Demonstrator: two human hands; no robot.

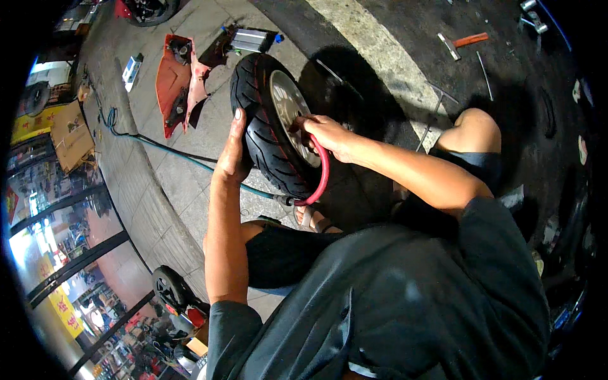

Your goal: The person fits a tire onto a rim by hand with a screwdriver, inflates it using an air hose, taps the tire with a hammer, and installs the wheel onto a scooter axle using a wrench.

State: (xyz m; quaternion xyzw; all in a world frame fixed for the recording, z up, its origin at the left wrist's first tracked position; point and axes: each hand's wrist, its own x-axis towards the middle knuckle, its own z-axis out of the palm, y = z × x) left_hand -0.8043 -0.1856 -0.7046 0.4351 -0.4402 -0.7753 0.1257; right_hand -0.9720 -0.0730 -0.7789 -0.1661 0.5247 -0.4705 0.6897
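Note:
A black tyre (270,149) on a pale metal rim (285,95) stands upright in front of me. My left hand (235,145) grips the left side of the tyre, thumb up along the tread. My right hand (320,136) is closed at the rim near its hub, around the end of a red hose (323,171); its fingertips are partly hidden. The red hose loops down to a dark coupling (282,199) joined to a teal hose (253,189), which runs off to the left.
Red fairing panels (172,85), a silver box (249,40) and a white box (132,72) lie beyond. Tools, including an orange-handled hammer (470,39) and T-wrench (443,92), lie at right. At left are a shopfront, cardboard (71,136) and a small wheel (170,285).

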